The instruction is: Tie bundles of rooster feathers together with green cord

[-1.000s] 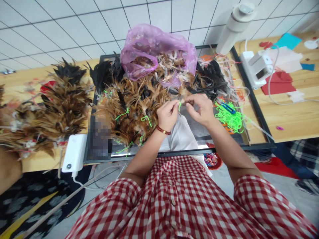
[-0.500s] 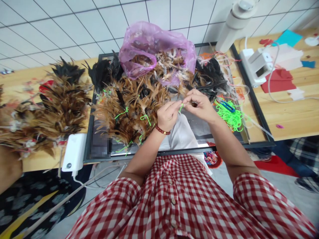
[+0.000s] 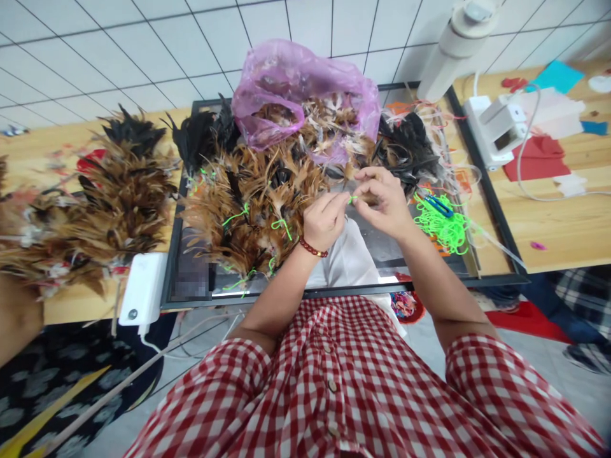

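Note:
My left hand (image 3: 324, 221), with a bead bracelet at its wrist, pinches a short green cord (image 3: 352, 199). Just to the right, my right hand (image 3: 383, 200) has its thumb and fingers curled around the cord's other side, and the cord runs between the two fingertips. Brown feathers (image 3: 252, 210) tied with green cord lie left of my hands. Behind them a purple plastic bag (image 3: 272, 63) holds more feathers. A tangle of green cord (image 3: 442, 226) with blue snips (image 3: 438, 205) on it lies right of my right hand.
A black-framed tray (image 3: 506, 235) borders the work area. Black feathers (image 3: 410, 149) lie at its back right. A white bottle (image 3: 442, 60) stands behind, and a power strip (image 3: 484, 137) is on the right. At far left are more feathers (image 3: 119, 203), a power bank (image 3: 143, 289) and a person's arm (image 3: 16, 315).
My right hand's fingers have spread a little and shifted slightly from the left fingertips. The green cord, which hung down before, now lies more level between the hands.

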A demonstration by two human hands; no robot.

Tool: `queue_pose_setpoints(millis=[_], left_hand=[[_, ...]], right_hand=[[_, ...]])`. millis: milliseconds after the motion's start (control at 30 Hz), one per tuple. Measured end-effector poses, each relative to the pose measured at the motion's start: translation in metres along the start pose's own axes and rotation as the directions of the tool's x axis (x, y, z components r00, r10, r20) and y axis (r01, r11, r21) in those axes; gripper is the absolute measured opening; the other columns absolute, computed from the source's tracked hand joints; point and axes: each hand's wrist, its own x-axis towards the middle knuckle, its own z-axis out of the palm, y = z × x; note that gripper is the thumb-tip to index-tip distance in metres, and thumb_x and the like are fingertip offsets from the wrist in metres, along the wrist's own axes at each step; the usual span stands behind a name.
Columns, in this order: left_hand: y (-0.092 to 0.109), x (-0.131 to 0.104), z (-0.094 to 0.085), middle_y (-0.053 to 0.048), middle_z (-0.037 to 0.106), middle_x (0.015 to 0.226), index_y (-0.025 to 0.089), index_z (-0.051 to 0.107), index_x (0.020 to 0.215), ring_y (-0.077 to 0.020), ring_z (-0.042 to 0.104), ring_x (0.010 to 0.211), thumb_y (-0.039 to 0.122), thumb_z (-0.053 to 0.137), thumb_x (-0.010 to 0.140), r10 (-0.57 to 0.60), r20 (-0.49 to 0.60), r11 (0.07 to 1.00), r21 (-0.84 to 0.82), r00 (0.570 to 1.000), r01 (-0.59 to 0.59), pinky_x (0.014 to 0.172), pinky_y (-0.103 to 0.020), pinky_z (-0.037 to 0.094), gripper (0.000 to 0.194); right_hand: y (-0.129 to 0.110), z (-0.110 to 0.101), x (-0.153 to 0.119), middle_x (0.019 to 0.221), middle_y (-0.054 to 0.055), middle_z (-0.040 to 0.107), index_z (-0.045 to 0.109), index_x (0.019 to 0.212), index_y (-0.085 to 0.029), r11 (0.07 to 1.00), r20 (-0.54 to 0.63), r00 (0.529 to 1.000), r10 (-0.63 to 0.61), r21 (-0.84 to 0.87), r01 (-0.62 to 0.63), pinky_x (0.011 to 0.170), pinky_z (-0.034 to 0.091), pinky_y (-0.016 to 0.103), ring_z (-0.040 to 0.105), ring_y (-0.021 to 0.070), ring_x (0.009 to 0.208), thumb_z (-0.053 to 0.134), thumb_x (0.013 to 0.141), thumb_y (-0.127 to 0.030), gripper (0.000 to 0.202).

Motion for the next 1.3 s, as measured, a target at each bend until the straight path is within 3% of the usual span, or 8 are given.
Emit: queue_pose_setpoints(millis=[267,500,600,867,967,1067,1200,1300], left_hand=[[0.003,0.002,0.004,-0.008,0.078,0.102,0.019,0.076,0.106,-0.0152,0.074,0.095,0.032,0.044,0.105,-0.189,0.001,0.975,-0.119,0.982,0.188,0.089,-0.029,0.059,0.035],[-0.001,0.005,0.004,-0.002,0.076,0.085,0.021,0.067,0.095,-0.0150,0.075,0.081,0.031,0.051,0.102,-0.382,-0.005,0.907,-0.193,0.924,0.374,0.083,-0.028,0.058,0.020],[-0.007,0.005,0.004,0.000,0.073,0.078,0.022,0.061,0.092,-0.0135,0.073,0.073,0.029,0.051,0.101,-0.442,0.002,0.881,-0.189,0.897,0.434,0.078,-0.026,0.058,0.015],[-0.003,0.009,0.012,0.002,0.073,0.078,0.022,0.053,0.086,-0.0106,0.074,0.068,0.029,0.054,0.100,-0.523,0.062,0.742,-0.457,0.850,0.490,0.064,-0.021,0.059,0.016],[0.003,0.010,0.014,0.000,0.075,0.085,0.022,0.053,0.087,-0.0105,0.075,0.071,0.036,0.055,0.100,-0.564,0.063,0.660,-0.564,0.823,0.496,0.068,-0.022,0.061,0.019],[0.008,0.008,0.009,-0.003,0.079,0.102,0.022,0.053,0.089,-0.0110,0.076,0.075,0.036,0.054,0.100,-0.552,0.091,0.634,-0.600,0.829,0.488,0.070,-0.024,0.062,0.018],[0.017,0.005,-0.003,-0.005,0.080,0.103,0.021,0.059,0.086,-0.0144,0.076,0.091,0.026,0.061,0.095,-0.457,0.110,0.764,-0.460,0.883,0.452,0.083,-0.027,0.061,0.011],[0.025,0.006,-0.006,-0.004,0.078,0.091,0.020,0.063,0.088,-0.0139,0.076,0.085,0.028,0.064,0.094,-0.498,0.181,0.719,-0.462,0.848,0.520,0.079,-0.025,0.060,0.010]], right_hand=[[-0.005,-0.008,-0.006,0.115,0.005,0.069,0.070,0.089,-0.028,0.982,-0.115,0.993,-0.018,-0.186,-0.004,0.106,0.029,0.061,0.060,0.0317,0.108,0.065,0.091,-0.044,0.017],[-0.008,-0.003,-0.014,0.079,0.001,0.071,0.068,0.085,-0.028,0.828,0.006,0.962,-0.273,-0.508,0.238,0.086,0.032,0.048,0.056,0.0219,0.078,0.064,0.092,-0.038,0.013],[-0.005,-0.003,-0.014,0.072,0.002,0.066,0.063,0.073,-0.026,0.797,0.073,0.986,-0.151,-0.581,0.165,0.087,0.031,0.047,0.054,0.0216,0.076,0.056,0.095,-0.036,0.025],[0.005,-0.008,-0.005,0.071,0.003,0.063,0.062,0.069,-0.023,0.789,-0.022,1.000,0.011,-0.614,-0.022,0.090,0.034,0.047,0.055,0.0219,0.077,0.053,0.092,-0.030,0.026],[0.003,-0.008,-0.002,0.073,0.004,0.064,0.065,0.072,-0.023,0.849,-0.019,0.994,0.104,-0.520,-0.099,0.092,0.036,0.048,0.058,0.0233,0.081,0.055,0.091,-0.034,0.024],[0.006,-0.006,0.000,0.073,0.004,0.065,0.067,0.073,-0.022,0.956,0.012,0.963,0.267,-0.129,-0.264,0.083,0.042,0.042,0.058,0.0216,0.078,0.062,0.088,-0.053,0.035],[0.010,-0.001,0.005,0.066,0.002,0.062,0.066,0.069,-0.020,0.645,0.349,0.797,0.493,0.467,-0.604,0.059,0.038,0.030,0.051,0.0141,0.061,0.074,0.068,-0.080,0.060],[0.007,0.003,0.007,0.062,-0.001,0.060,0.067,0.069,-0.021,0.527,0.279,0.787,0.551,0.615,-0.587,0.055,0.036,0.026,0.047,0.0100,0.056,0.088,0.056,-0.073,0.058]])
